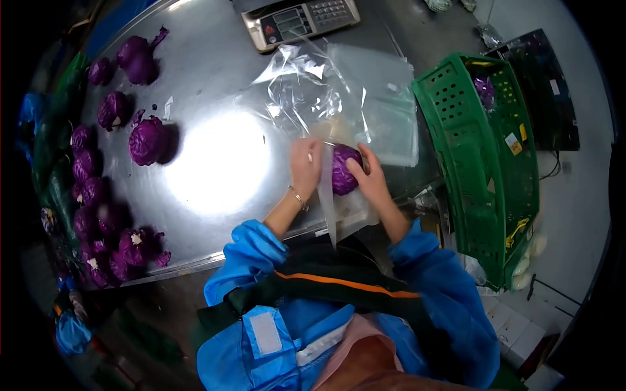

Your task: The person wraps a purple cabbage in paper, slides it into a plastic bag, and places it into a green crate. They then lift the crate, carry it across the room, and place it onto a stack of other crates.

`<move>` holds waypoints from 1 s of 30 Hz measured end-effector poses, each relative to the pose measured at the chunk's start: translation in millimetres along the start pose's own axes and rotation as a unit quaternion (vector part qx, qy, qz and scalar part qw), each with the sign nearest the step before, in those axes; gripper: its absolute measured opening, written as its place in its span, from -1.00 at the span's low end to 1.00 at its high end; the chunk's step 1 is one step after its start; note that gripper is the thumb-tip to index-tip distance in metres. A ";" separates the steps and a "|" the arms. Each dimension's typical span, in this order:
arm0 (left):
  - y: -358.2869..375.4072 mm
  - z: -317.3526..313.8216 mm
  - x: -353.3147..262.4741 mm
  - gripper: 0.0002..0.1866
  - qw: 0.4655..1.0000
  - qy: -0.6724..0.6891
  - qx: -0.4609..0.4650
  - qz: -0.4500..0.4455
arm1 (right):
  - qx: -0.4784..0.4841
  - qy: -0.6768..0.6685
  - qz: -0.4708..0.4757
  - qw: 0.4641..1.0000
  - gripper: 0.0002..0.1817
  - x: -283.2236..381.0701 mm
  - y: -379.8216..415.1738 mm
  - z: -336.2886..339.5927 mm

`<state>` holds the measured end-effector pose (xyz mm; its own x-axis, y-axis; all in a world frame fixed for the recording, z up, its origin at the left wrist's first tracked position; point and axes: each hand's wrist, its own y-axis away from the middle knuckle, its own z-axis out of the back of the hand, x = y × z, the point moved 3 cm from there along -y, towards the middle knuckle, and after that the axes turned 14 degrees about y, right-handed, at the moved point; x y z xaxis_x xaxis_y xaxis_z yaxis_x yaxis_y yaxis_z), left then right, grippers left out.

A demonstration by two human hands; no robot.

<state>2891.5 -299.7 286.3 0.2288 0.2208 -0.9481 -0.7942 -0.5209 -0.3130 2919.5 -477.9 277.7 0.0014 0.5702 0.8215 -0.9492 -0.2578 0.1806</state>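
Observation:
A red cabbage (345,169) sits between my hands near the front edge of the metal table. My right hand (370,179) grips it from the right, thumb and fingers against its leaves. On its left side, my left hand (306,166) is closed with curled fingers on a strip of clear plastic film (326,202), which hangs down past the table edge. More crumpled clear plastic (297,81) lies just beyond the cabbage, beside a stack of flat clear plastic sheets (385,104). The fingertips of my left hand are partly hidden.
Several red cabbages (148,140) lie on the left part of the metal table (189,85). A digital scale (300,23) stands at the back. To the right is a green crate (466,163) with a purple cabbage (484,91) inside. A dark screen (551,98) stands behind the crate.

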 end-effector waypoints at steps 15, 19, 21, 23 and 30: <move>25.0 75.9 37.5 -0.53 0.885 0.192 -0.120 0.406 | 0.153 0.133 0.010 0.979 -0.76 5.5 -29.7 -14.1; 16.6 69.1 16.0 -0.37 0.943 0.144 -0.122 0.273 | -0.020 0.061 0.131 0.989 -0.73 34.8 -54.8 -22.9; 29.3 72.9 45.0 -0.42 0.898 0.174 -0.088 0.396 | 0.003 0.135 0.110 0.985 -0.71 33.0 -56.9 -29.1; 33.4 77.2 50.9 -0.48 0.873 0.173 -0.038 0.455 | 0.195 0.210 -0.074 0.955 -0.67 26.9 -55.6 -28.9; 34.3 101.7 63.4 -0.57 0.897 0.108 -0.079 0.421 | 0.055 0.134 0.052 0.988 -0.58 46.5 -8.8 -46.7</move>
<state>2821.6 -219.8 221.2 -0.2975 -0.4608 -0.8361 -0.6512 -0.5425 0.5307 2913.2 -412.7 289.1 -0.1911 0.7184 0.6689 -0.8995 -0.4009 0.1735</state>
